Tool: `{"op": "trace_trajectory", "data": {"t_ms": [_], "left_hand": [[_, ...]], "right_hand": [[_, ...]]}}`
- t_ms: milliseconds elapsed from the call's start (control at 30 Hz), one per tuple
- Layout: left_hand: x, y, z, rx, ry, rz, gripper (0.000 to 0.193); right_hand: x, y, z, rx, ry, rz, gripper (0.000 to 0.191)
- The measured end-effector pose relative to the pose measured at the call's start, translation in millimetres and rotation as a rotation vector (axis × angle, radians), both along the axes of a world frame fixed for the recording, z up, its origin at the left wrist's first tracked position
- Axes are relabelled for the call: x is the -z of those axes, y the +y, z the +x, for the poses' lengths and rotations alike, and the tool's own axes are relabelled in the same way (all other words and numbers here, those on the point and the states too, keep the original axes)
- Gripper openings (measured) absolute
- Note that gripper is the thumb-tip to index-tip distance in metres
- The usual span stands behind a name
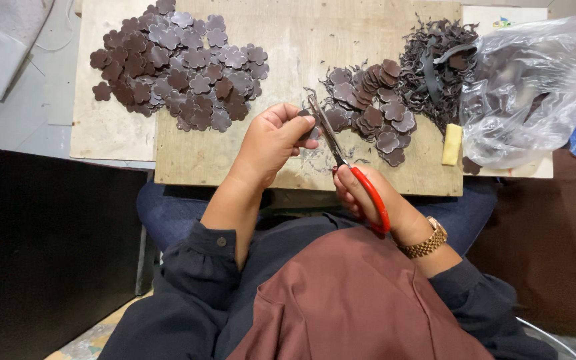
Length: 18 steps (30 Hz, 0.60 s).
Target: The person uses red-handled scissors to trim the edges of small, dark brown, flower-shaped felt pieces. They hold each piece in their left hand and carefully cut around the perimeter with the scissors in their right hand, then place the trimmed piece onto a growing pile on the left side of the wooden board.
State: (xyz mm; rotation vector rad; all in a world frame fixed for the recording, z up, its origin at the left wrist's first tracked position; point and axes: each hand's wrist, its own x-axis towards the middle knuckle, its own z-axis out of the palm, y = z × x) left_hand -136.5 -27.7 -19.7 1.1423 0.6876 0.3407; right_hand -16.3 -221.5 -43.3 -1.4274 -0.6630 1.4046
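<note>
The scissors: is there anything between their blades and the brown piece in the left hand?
Nothing visible. The scissors in the right hand already meet the brown flower-shaped piece pinched by the left hand.

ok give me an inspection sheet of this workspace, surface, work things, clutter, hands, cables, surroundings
surface: bare wooden board across the lap, scuffed, a paler board under its left side.
job's things: red-handled scissors, blades open at a small brown piece; finished flower-shaped brown pieces heaped upper left; a smaller pile right of the blades.
clutter: tangle of dark offcut strips; clear plastic bag; yellow block; fine trimmings by the blades.
grippers: left hand pinches the piece; right hand works the scissors.
cables: thin pale cord, upper left.
surroundings: grey floor, dark panel at left, blue object at right edge.
</note>
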Motion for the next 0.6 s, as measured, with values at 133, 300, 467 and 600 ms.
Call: {"op": "trace_trajectory", "data": {"t_ms": [133, 300, 467, 600], "left_hand": [[0.9, -1.6, 0.8, 0.021, -0.007, -0.016, 0.009], [2.6, -2.9, 2.0, 0.027, -0.002, -0.024, 0.010], [3.2, -3.3, 3.4, 0.019, -0.006, -0.022, 0.011], [3.4, -3.0, 3.2, 0.019, -0.005, -0.021, 0.010]], "right_hand": [[0.6, -1.3, 0.7, -0.064, 0.023, 0.065, 0.045], [3.1, -1.0, 0.4, -0.052, 0.062, 0.035, 0.044], [1.2, 0.2, 0.0, -0.029, 0.014, 0.018, 0.047], [-0.7, 1.2, -3.0, -0.003, 0.046, 0.010, 0.048]]}}
